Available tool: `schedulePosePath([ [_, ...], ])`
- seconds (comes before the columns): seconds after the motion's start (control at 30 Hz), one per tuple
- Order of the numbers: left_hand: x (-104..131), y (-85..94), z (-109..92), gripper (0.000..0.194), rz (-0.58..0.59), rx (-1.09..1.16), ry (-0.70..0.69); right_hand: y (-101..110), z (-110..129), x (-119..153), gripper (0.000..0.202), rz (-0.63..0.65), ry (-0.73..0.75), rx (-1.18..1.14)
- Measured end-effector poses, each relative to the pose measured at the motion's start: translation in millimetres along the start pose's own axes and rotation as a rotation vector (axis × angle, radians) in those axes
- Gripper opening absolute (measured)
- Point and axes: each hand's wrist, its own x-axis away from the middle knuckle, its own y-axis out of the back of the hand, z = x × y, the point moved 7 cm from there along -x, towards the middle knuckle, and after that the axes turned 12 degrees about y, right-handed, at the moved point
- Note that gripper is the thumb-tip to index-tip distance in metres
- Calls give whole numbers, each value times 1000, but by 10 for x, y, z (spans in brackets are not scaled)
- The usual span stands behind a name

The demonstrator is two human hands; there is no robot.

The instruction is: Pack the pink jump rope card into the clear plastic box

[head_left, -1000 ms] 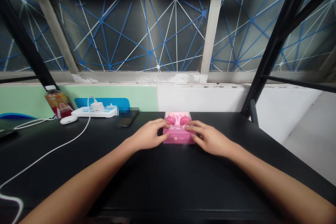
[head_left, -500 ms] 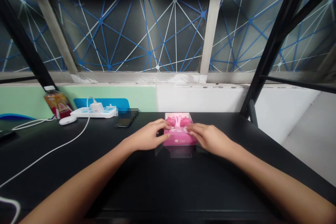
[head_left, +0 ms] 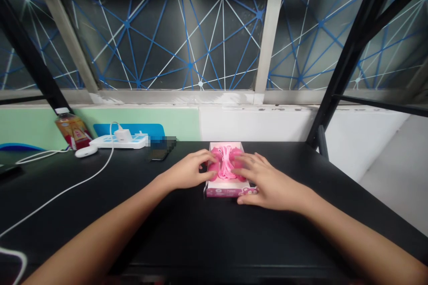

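Note:
On the black table, an open box (head_left: 224,193) with a pink printed front flap faces me. Inside lie a bundle of pink cord (head_left: 226,164) and rounded pink handles at both sides, like a skipping rope. My left hand (head_left: 190,170) holds the box's left side, its thumb near the front and its fingers further back. Over the right side is my right hand (head_left: 262,180), fingers spread above the pink handle and slightly blurred. Its thumb is by the right end of the front flap. Both hands hide parts of the box's sides.
Towards the back left are a white power strip (head_left: 135,142) with a charger, a white oval case (head_left: 86,152), a dark phone (head_left: 160,153) and a drink bottle (head_left: 73,130). A white cable (head_left: 80,184) runs along the left. Black posts (head_left: 344,60) flank the window.
The pink cover over the box's front half has come away from the top, baring the cord. My right hand has moved nearer and spread its fingers; my left hand stays almost in place.

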Motion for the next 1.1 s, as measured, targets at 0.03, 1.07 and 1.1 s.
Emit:
schedulePosePath([
  [0.03,-8,-14,9,26,-13,-8,3,14,72,-19,48,-4,42,5],
  [1.07,-205,117,486,34,-346,-134,201,33,-217,-40,27,-112,-144,-139],
  [1.1,-160,104,419,31,-261,-137,171,-20,-274,-38,31,-93,-168,-95],
])
